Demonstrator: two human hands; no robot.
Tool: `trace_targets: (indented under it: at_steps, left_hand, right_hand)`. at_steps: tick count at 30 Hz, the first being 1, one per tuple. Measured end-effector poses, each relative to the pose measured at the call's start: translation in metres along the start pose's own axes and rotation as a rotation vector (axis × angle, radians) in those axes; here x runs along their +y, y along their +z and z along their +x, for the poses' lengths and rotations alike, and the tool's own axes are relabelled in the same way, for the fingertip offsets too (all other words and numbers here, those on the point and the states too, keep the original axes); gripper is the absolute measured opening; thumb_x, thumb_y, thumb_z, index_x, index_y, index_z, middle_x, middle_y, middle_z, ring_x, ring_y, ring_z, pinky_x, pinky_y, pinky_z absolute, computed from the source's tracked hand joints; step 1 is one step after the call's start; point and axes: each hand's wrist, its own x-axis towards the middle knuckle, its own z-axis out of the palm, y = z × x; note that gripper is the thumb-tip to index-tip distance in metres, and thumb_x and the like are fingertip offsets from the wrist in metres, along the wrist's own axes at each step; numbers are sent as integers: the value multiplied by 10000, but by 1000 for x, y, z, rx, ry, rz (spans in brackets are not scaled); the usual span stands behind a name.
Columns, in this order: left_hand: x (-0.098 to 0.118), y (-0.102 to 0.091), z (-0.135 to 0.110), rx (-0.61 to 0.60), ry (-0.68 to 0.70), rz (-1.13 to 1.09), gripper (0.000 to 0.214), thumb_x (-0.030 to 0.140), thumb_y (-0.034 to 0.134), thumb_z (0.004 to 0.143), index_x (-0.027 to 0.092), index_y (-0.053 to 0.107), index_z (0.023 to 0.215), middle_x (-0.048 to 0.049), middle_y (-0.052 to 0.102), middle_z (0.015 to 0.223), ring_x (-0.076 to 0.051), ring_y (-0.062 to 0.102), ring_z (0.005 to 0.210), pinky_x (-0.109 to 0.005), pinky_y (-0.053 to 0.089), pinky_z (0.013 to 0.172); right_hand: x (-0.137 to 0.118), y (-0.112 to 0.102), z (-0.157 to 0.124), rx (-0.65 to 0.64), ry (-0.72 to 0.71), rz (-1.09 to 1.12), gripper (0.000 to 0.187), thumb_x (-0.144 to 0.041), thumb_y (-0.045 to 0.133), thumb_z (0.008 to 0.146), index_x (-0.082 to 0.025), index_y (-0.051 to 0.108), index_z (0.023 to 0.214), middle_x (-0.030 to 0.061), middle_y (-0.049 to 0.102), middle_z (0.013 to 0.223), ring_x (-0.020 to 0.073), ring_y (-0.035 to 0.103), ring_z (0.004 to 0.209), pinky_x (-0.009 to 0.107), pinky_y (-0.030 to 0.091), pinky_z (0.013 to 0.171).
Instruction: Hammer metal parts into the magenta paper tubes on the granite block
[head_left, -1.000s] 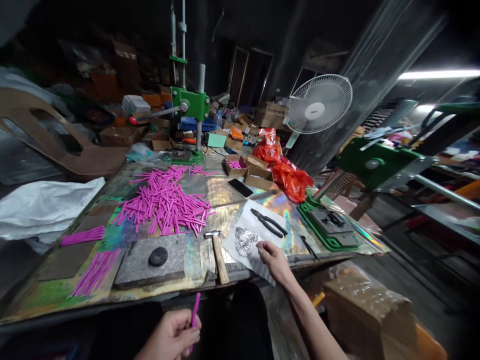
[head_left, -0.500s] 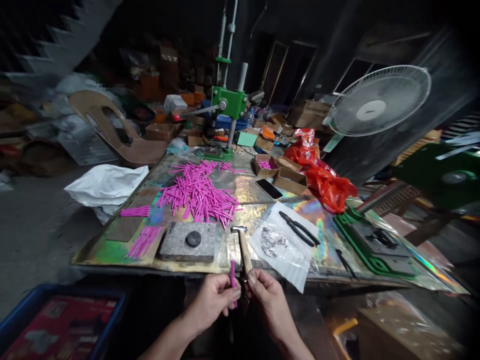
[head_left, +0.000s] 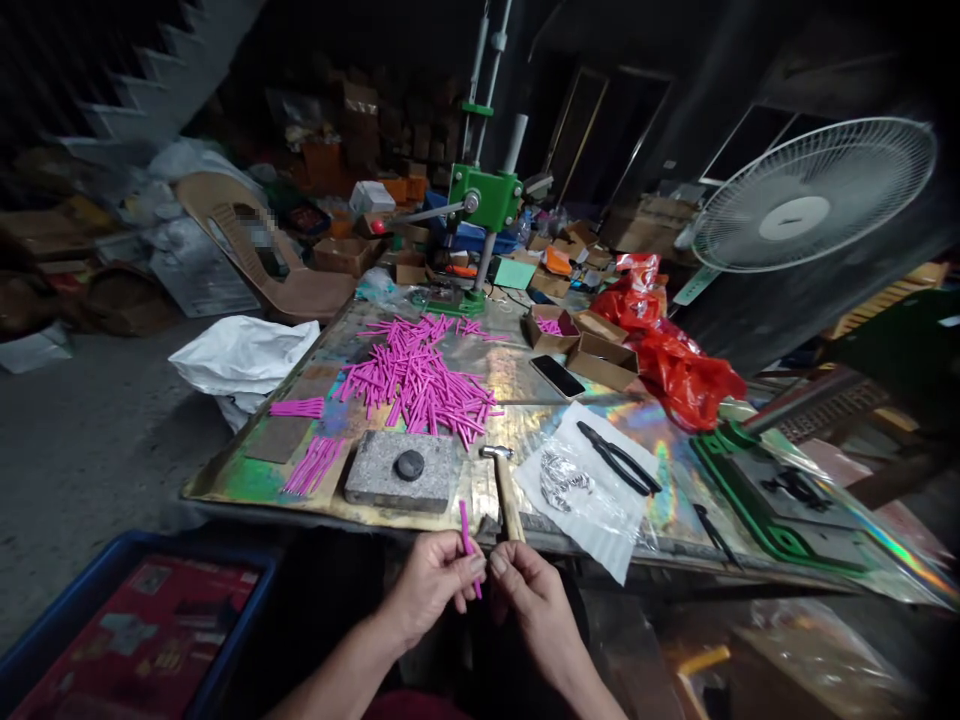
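Observation:
My left hand [head_left: 439, 578] pinches a thin pink stick [head_left: 466, 528] between thumb and fingers, its upper end pointing toward the table. My right hand [head_left: 529, 590] is closed in a pinch beside it, the fingertips almost touching the left ones. What those fingers hold, if anything, is hidden. Just beyond the hands lies a hammer [head_left: 510, 495] with a wooden handle reaching the table edge. Left of it, a round black piece [head_left: 409, 465] rests on a grey stone block [head_left: 364, 470]. A big heap of pink sticks [head_left: 420, 378] spreads behind the block.
Small metal pieces [head_left: 562, 480] and black pliers [head_left: 616, 458] lie on a white sheet [head_left: 600, 540]. Around them are a phone [head_left: 557, 377], cardboard boxes [head_left: 604, 362], a red bag [head_left: 686, 380] and a green press [head_left: 486, 198]. A blue crate [head_left: 262, 590] stands lower left.
The camera view has turned slightly, shifting the table to the right in the picture. My right fingertips have come closer to the left ones, and the pink stick leans more.

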Motion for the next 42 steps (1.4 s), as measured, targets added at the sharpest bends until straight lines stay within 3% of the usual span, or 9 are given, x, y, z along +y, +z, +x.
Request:
trace_targets:
  at_steps: [5,10,19,27,33,42]
  left_hand:
    - [6,-5,-1,160,-13,-263,271,318,751,553,127,603,676,-11,621,590,-98,550,520,-167,412,433]
    - [6,-7,-1,194,-3,-368,277,292,769,537,130,590,672,-10,628,607,-99,563,530,-166,420,435]
    - [3,-3,-2,192,21,-343,282,326,758,551,129,592,664,-4,622,611,-95,544,532,-176,414,455]
    - [-7,3,-1,269,192,-188,223,326,698,629,129,596,642,24,576,555,-46,399,418,-192,331,454]
    - [-3,2,0,291,176,-188,252,357,699,621,131,590,647,25,580,566,-49,404,419,-187,329,445]
    - [1,-4,1,340,132,-249,304,382,732,560,131,581,642,14,580,558,-66,461,425,-170,343,384]
  right_hand:
    - [4,12,-3,79,66,168,368,-492,616,685,-191,425,597,-76,316,499,78,233,448,215,185,422]
    - [3,22,-5,76,85,177,375,-497,614,680,-184,432,584,-67,342,504,81,242,459,212,185,434]
    - [8,24,-3,90,84,218,360,-479,620,686,-181,442,587,-53,378,509,83,269,464,214,195,437]
    - [10,33,-3,86,22,374,336,-439,623,708,-172,466,577,-40,446,497,76,299,437,227,228,446]
    - [8,33,1,35,42,447,320,-426,654,687,-177,467,611,-39,468,525,76,310,446,223,248,456]
    - [18,34,11,8,58,373,334,-459,627,709,-186,444,646,-49,455,535,75,312,447,212,238,453]
